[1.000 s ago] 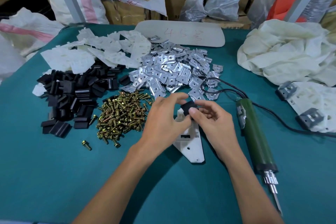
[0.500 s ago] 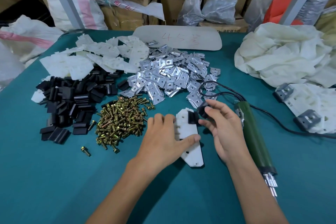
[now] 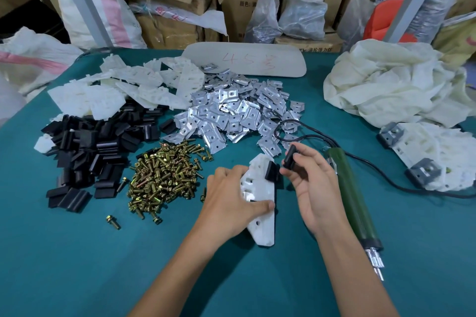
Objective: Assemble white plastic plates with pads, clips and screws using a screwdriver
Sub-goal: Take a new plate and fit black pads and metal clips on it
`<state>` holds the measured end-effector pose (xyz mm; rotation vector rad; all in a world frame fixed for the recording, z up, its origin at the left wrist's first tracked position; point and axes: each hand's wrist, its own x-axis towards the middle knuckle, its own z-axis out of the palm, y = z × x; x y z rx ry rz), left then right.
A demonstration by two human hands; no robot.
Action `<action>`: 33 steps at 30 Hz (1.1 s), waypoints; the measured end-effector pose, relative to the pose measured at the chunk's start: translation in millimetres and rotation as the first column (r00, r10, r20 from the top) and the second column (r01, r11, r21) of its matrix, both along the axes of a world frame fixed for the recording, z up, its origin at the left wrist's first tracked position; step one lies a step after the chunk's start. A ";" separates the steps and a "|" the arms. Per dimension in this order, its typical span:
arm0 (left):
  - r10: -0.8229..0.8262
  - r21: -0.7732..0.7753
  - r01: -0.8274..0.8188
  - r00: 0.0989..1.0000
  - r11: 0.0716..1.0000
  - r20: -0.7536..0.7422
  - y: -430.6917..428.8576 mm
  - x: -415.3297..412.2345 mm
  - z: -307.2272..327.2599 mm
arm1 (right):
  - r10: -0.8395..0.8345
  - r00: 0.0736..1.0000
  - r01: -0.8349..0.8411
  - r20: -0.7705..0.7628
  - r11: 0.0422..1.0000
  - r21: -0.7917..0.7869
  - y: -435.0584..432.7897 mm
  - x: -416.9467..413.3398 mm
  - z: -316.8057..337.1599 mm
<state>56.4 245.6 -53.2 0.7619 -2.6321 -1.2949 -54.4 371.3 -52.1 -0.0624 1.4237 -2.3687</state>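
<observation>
Left hand (image 3: 231, 198) fingers grip white plate (image 3: 260, 224); right hand (image 3: 311, 183) fingers pinch black pad (image 3: 290, 156), seemingly just clear of plate

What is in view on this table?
spare plates: heap, white, far left.
pad heap: many, black, left.
clips: heap, silver, middle.
screws: heap, brass, beside pad heap; one apart.
held plate: one, white, front.
fitted pad: one, black, on held plate's far end.
loose pad: one, black, right of fitted pad.
screwdriver: one, green, right.
finished plates: several, white with clips, far right.
board: one, beige, far middle.
table: one, teal, under everything.
left hand: one, grips held plate.
right hand: one, pinches loose pad.
</observation>
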 end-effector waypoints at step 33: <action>0.430 0.680 -0.016 0.786 0.733 -0.445 -32.4 -18.7 -21.5 | 0.344 0.936 -0.305 -0.079 0.901 0.307 -8.1 19.0 -4.9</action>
